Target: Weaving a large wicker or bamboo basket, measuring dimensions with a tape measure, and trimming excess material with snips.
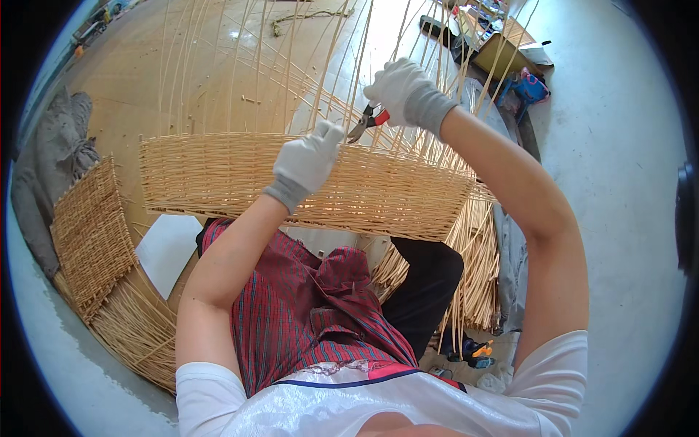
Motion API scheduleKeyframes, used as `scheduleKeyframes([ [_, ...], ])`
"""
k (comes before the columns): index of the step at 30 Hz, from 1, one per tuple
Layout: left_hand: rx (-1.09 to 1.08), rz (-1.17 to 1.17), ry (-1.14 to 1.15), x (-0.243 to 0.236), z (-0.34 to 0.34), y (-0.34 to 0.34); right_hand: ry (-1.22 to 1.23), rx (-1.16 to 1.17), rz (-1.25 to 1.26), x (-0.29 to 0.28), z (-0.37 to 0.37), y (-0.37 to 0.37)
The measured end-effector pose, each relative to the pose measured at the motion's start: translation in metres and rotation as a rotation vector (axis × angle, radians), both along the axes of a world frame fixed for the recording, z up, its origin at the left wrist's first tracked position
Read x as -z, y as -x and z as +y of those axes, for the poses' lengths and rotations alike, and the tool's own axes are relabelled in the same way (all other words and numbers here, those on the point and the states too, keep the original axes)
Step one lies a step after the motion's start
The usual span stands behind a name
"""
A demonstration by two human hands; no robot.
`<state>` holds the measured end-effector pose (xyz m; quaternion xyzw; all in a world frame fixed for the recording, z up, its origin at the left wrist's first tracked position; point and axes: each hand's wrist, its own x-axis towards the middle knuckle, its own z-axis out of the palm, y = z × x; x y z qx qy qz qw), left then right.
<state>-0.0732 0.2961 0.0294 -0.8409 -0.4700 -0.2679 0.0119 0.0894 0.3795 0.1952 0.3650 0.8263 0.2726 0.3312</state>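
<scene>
i have red-handled shears [362,125] gripped in the right hand [402,89], their tip at the top edge of the woven panel [218,171] before the knees [439,264]. the left hand [309,158] is curled at that edge; i cannot tell what it pinches. upper right, small things heap an olive box [500,62]. the floor [611,218] is tan leftward, grey rightward.

White gloves [309,162], grey cuffs [429,108]; short white sleeves [211,397].

There are two gloved hands [309,160] [400,91], one pair of shears [371,120], two woven panels [218,171] [95,237], one plaid cloth [284,306], and canes [477,273] too many to count
</scene>
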Motion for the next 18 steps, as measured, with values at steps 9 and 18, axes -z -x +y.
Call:
scheduleKeyframes([
  [9,-0.184,0.023,0.14,0.002,0.014,0.0,0.023,0.032,-0.059,0.003,0.004,0.004],
  [18,-0.259,-0.008,0.369,-0.021,0.015,-0.02,0.008,-0.072,-0.064,0.007,-0.001,-0.002],
])
